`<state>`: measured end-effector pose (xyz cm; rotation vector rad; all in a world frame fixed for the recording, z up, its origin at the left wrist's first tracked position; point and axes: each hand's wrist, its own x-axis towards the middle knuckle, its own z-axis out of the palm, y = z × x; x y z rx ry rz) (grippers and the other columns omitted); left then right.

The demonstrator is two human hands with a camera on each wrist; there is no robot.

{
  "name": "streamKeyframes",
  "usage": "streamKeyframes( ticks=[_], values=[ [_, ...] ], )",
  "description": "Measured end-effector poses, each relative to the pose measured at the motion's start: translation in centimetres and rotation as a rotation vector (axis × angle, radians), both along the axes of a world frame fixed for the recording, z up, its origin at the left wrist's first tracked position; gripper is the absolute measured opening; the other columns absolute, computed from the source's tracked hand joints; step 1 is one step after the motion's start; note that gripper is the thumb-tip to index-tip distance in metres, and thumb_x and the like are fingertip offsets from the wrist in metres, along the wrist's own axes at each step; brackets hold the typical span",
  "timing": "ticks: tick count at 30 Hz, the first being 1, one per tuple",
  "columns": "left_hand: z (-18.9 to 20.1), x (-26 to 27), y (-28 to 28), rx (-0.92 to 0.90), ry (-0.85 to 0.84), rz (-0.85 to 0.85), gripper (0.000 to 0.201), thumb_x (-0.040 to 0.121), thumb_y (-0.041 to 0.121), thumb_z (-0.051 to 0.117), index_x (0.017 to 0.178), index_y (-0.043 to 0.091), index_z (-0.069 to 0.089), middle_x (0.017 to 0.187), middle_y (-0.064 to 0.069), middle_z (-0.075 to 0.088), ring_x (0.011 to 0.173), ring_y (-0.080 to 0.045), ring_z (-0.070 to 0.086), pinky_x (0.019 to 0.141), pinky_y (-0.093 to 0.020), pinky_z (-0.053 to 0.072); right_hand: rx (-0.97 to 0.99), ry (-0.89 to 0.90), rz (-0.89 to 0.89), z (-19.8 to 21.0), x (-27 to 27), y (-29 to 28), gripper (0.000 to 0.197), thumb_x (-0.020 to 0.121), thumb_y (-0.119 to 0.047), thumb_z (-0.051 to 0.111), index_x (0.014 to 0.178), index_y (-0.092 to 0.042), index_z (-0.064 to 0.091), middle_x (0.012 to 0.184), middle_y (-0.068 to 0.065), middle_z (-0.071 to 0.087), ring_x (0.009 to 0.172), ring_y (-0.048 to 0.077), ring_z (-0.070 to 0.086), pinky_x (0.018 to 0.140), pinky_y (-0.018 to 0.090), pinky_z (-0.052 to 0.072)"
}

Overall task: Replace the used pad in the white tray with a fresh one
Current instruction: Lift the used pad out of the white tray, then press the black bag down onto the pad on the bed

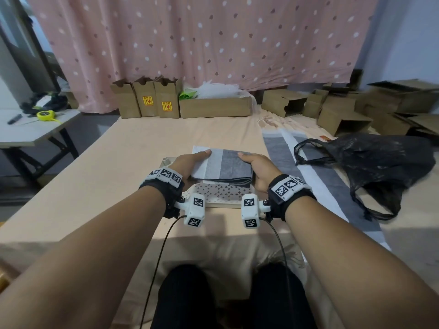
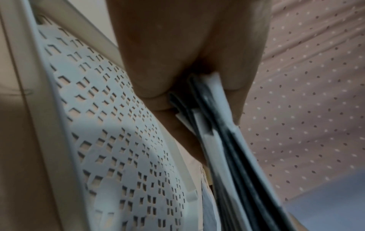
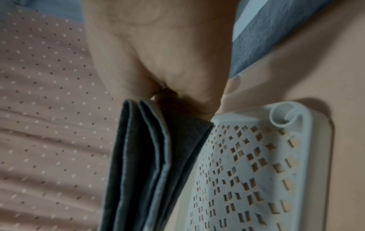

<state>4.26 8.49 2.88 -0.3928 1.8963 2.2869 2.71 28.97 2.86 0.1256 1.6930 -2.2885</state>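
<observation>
We hold a folded grey-and-white fibrous pad [image 1: 222,168] just above the white perforated plastic tray [image 1: 215,194] on the peach bed sheet [image 1: 95,186]. Our left hand [image 1: 190,165] pinches its left edge, our right hand [image 1: 257,168] its right. A crinkled black plastic bag [image 1: 370,167] lies near the right edge.
</observation>
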Motion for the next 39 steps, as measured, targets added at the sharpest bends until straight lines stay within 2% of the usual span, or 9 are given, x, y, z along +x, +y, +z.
streamKeyframes(
  ticks=[7,14,18,22,28,32,34,36,39],
  values=[
    [1.6,-0.7,3.0,-0.069,0.068,-0.017,0.053,0.079,0.026,0.083,0.12,-0.002,0.064,0.117,-0.021,0.071,0.107,-0.039,0.069,0.09,-0.056,0.057,0.031,-0.047,0.019,1.6,1.7,3.3,0.007,0.091,-0.006,0.066,0.097,-0.004,0.066,0.099,0.017,0.071,0.088,0.031,0.069,0.081,0.05,0.058],
    [2.8,-1.1,9.4,-0.049,0.108,-0.096,0.039,0.085,0.018,0.079,0.115,-0.003,0.065,0.11,-0.02,0.072,0.097,-0.036,0.07,0.086,-0.048,0.059,0.067,-0.057,-0.115,3.8,3.2,9.0,0.019,0.091,-0.001,0.063,0.111,-0.001,0.062,0.118,0.023,0.068,0.101,0.039,0.068,0.085,0.055,0.056],
    [3.3,-1.7,12.9,-0.008,0.085,-0.194,0.046,0.084,0.019,0.08,0.121,-0.002,0.063,0.114,-0.019,0.072,0.098,-0.035,0.071,0.074,-0.044,0.062,0.092,-0.031,-0.169,4.7,4.0,12.3,0.008,0.095,0.0,0.058,0.101,-0.005,0.062,0.103,0.019,0.069,0.087,0.033,0.068,0.075,0.05,0.058],
    [2.9,-2.3,16.0,-0.031,0.035,-0.364,0.055,0.077,0.012,0.084,0.125,-0.003,0.06,0.116,-0.02,0.071,0.1,-0.034,0.072,0.076,-0.045,0.062,0.114,-0.042,-0.269,3.8,3.6,15.2,0.009,0.092,0.002,0.061,0.098,-0.004,0.062,0.114,0.024,0.068,0.106,0.041,0.066,0.092,0.058,0.053],
    [1.1,-4.4,20.1,-0.02,0.067,-0.234,0.029,0.08,-0.004,0.077,0.107,-0.003,0.069,0.104,-0.023,0.072,0.08,-0.034,0.073,0.055,-0.039,0.062,0.196,-0.039,-0.426,1.3,2.1,17.9,0.046,0.08,-0.027,0.078,0.116,-0.001,0.068,0.114,0.022,0.071,0.093,0.035,0.072,0.089,0.051,0.057],
    [0.1,-5.9,22.7,-0.053,0.076,-0.148,0.024,0.08,-0.004,0.077,0.102,0.0,0.07,0.097,-0.019,0.073,0.082,-0.036,0.073,0.056,-0.044,0.063,0.707,0.084,-0.554,0.6,1.5,20.0,0.043,0.071,-0.037,0.073,0.095,-0.003,0.064,0.096,0.019,0.072,0.088,0.037,0.07,0.077,0.052,0.058],
    [-0.5,-6.5,23.7,-0.074,0.079,-0.12,0.025,0.078,-0.002,0.078,0.101,0.003,0.071,0.097,-0.019,0.073,0.085,-0.037,0.073,0.065,-0.052,0.062,1.13,0.132,-0.552,0.6,1.6,21.1,0.041,0.08,-0.033,0.066,0.112,-0.008,0.056,0.11,0.014,0.063,0.103,0.034,0.061,0.083,0.041,0.052],
    [-1.2,-7.1,24.7,-0.102,0.076,-0.11,0.029,0.076,-0.001,0.08,0.104,0.002,0.072,0.097,-0.019,0.074,0.085,-0.038,0.073,0.067,-0.056,0.061,1.488,0.101,-0.521,0.3,1.2,22.4,0.055,0.085,-0.041,0.061,0.13,-0.013,0.044,0.129,0.017,0.05,0.121,0.038,0.048,0.092,0.045,0.048],
    [-2.1,-7.6,26.1,-0.122,0.063,-0.1,0.03,0.076,0.0,0.081,0.104,-0.001,0.071,0.095,-0.019,0.074,0.082,-0.038,0.073,0.068,-0.056,0.061,1.633,-0.039,-0.455,-0.3,0.7,24.0,0.084,0.08,-0.053,0.065,0.146,-0.024,0.022,0.141,0.019,0.029,0.129,0.04,0.033,0.095,0.051,0.042]
  ],
)
